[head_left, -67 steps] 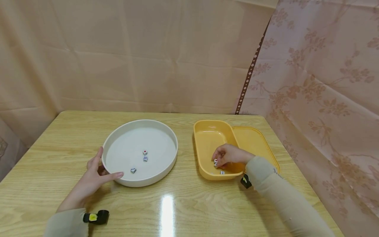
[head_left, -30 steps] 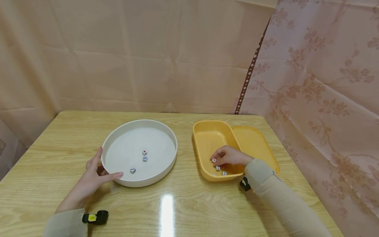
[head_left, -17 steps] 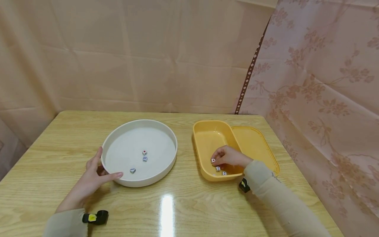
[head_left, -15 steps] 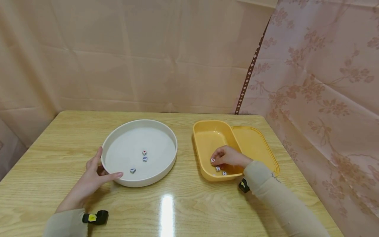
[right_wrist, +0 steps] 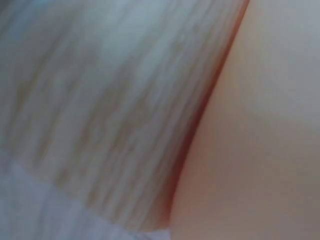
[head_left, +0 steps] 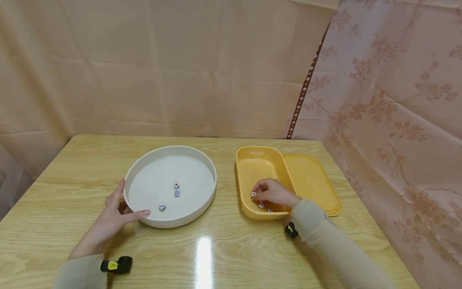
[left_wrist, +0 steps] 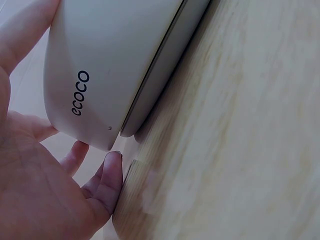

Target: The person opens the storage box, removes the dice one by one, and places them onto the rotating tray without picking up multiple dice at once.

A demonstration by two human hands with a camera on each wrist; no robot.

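In the head view my left hand point(head_left: 113, 216) rests against the near left side of a round white tray point(head_left: 211, 200). Its thumb lies over the rim, the other fingers spread along the outer wall. The left wrist view shows fingertips touching the tray wall point(left_wrist: 112, 55). Inside the tray lie a red-dotted die point(head_left: 176, 186) and two blue-dotted dice. My right hand point(head_left: 276, 192) is in the yellow box point(head_left: 249, 160), pinching a white die point(head_left: 254, 194) with a red dot. Below its fingers lie a die point(head_left: 261, 206) and another die point(head_left: 270, 210).
A yellow lid point(head_left: 310, 176) lies flat right of the box, partly under its edge. Both containers stand apart on the wooden table point(head_left: 231, 241). Curtains hang behind and to the right. The right wrist view is blurred, showing table and the box's wall point(right_wrist: 250, 140).
My right hand has shifted slightly left within the box, with the die between its fingertips. The left hand, the tray and its dice have stayed put.
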